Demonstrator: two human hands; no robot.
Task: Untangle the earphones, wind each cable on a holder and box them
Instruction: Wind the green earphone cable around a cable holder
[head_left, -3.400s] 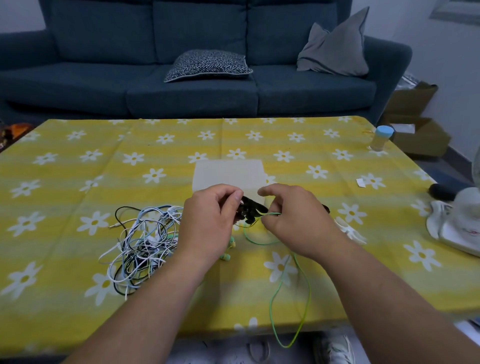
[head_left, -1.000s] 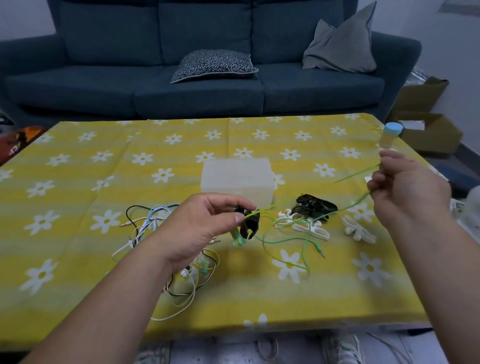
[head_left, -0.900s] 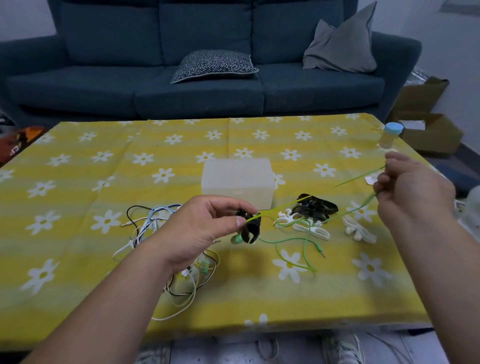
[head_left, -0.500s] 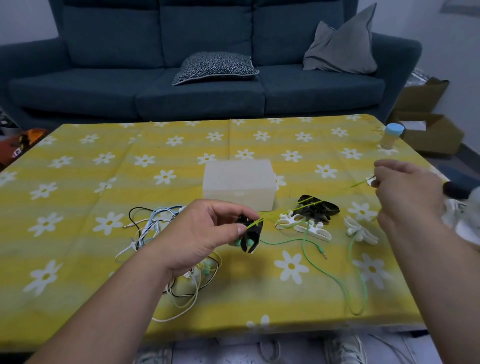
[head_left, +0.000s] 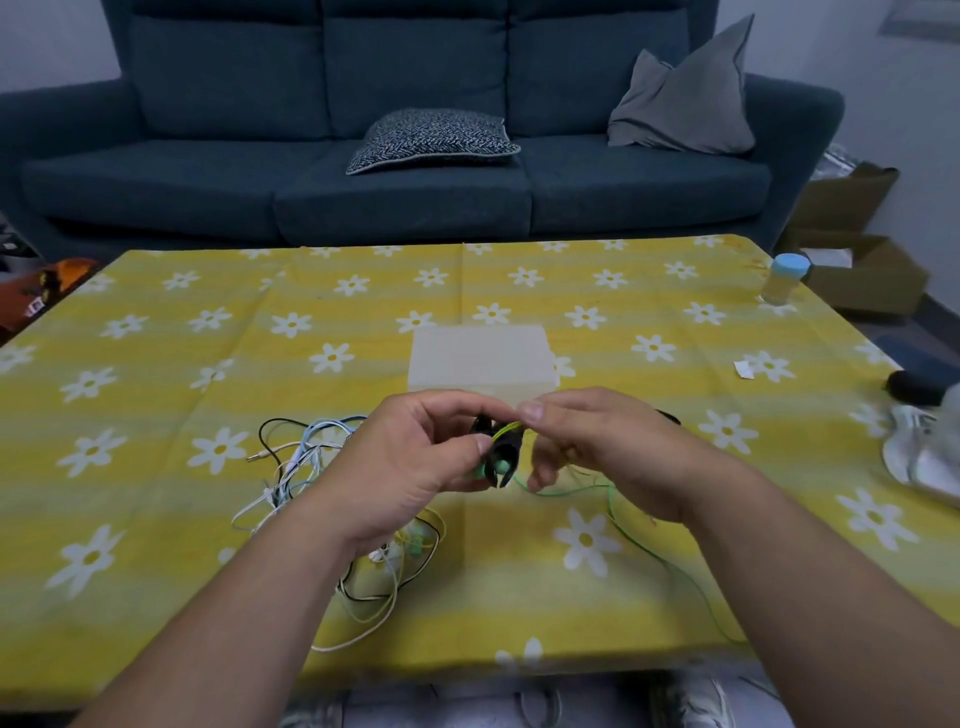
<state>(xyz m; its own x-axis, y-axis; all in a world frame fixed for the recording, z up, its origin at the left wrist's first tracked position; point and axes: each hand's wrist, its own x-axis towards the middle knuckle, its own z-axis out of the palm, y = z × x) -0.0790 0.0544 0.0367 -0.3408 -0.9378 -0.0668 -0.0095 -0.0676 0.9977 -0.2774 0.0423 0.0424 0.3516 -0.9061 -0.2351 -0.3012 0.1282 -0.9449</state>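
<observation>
black forked holder (head_left: 501, 448) pinched in left hand (head_left: 415, 467); right hand (head_left: 597, 447) pinches green cable (head_left: 550, 493)

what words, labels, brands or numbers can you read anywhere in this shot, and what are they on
No text here can be read.
On the orange object at the left edge: small white marks, too blurred to read.
On the blue-capped bottle: no label that can be read.
On the paper scrap: too small to tell.

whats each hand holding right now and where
Left hand pinches the black holder by its side; right hand pinches the green cable at the holder's top.
</observation>
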